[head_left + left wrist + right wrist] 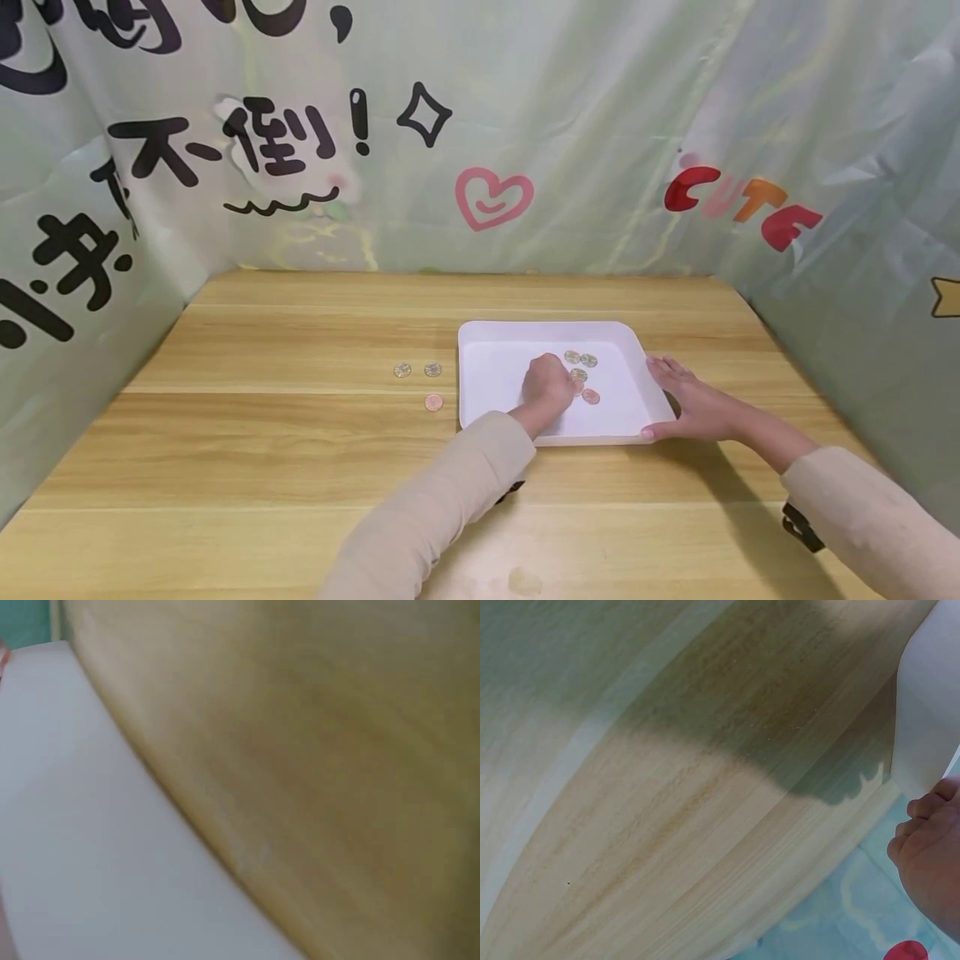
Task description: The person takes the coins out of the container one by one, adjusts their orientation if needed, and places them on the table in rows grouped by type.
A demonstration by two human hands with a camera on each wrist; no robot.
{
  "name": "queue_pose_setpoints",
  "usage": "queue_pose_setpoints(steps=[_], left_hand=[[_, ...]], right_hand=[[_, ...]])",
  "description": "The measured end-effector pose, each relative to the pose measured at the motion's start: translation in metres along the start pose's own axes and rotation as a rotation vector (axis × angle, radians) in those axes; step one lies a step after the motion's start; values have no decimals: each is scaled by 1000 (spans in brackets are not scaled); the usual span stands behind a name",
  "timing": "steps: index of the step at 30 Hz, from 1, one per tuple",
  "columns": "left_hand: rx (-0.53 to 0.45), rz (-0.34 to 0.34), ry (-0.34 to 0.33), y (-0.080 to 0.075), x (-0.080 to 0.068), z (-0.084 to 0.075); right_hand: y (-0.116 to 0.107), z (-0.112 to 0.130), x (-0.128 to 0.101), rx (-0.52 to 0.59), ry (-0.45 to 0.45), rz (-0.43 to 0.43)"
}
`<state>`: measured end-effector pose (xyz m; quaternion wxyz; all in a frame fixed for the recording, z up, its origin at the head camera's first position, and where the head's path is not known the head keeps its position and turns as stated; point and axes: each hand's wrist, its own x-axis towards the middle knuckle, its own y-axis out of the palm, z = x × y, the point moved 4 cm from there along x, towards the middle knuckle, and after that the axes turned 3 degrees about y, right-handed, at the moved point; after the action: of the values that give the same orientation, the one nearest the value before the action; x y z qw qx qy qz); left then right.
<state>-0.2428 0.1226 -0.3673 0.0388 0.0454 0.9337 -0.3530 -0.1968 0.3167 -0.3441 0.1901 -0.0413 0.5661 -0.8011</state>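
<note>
My left hand (549, 385) reaches into a shallow white tray (495, 342), its fingers curled. A copper-coloured coin (577, 388) shows at its fingertips, partly hidden, and the hand appears to pinch it. Close by in the tray lie another copper coin (591, 397) and several silvery coins (588, 361). With thumb at the front corner and fingers along the right side, my right hand (688, 402) grips the tray; in the right wrist view its curled fingers (922, 817) meet the rim. The left wrist view catches the tray wall (90, 810) but no coins.
Left of the tray, two silvery coins (417, 369) and one copper coin (433, 403) lie on the wooden table (300, 467). A printed cloth (600, 125) with lettering and a heart hangs behind the table and along both sides.
</note>
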Motion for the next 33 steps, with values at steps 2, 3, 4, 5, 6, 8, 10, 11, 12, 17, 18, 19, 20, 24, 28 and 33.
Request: queue_pose_setpoints(steps=[2,3,4,5,6,8,10,11,12,17,18,19,20,24,28,33], left_hand=[[-28,-1,17,-4,0,-1],[-46,-2,30,-7,0,-2],[-55,0,45,-10,-1,-2],[-58,2,61,-12,-1,-3],[-59,6,80,-15,-2,-5],[-71,26,121,-20,-4,-7],[-81,43,166,-25,-6,-9],[-88,53,186,-28,-8,-10],[-94,63,206,-30,-9,-10],[-122,97,267,-39,-14,-10],[-131,97,275,-41,-14,-9],[-143,101,278,-43,-15,-8],[-157,105,280,-44,-15,-7],[-201,111,285,-53,-17,-2],[-245,114,277,-64,-18,5],[-258,102,281,-80,-19,17]], right_hand=[[0,0,0,-4,1,2],[0,0,0,-7,3,3],[0,0,0,-9,4,4],[0,0,0,-9,6,4],[0,0,0,-10,8,5],[0,1,0,-11,11,8],[0,0,0,-11,13,8],[0,0,0,-12,13,8],[0,0,1,-12,14,8],[0,0,1,-16,13,8],[0,0,1,-16,12,8],[1,0,1,-16,12,8],[1,-1,1,-16,11,8],[1,-1,1,-16,5,4],[0,-1,0,-16,10,4],[0,-1,0,-24,16,8]])
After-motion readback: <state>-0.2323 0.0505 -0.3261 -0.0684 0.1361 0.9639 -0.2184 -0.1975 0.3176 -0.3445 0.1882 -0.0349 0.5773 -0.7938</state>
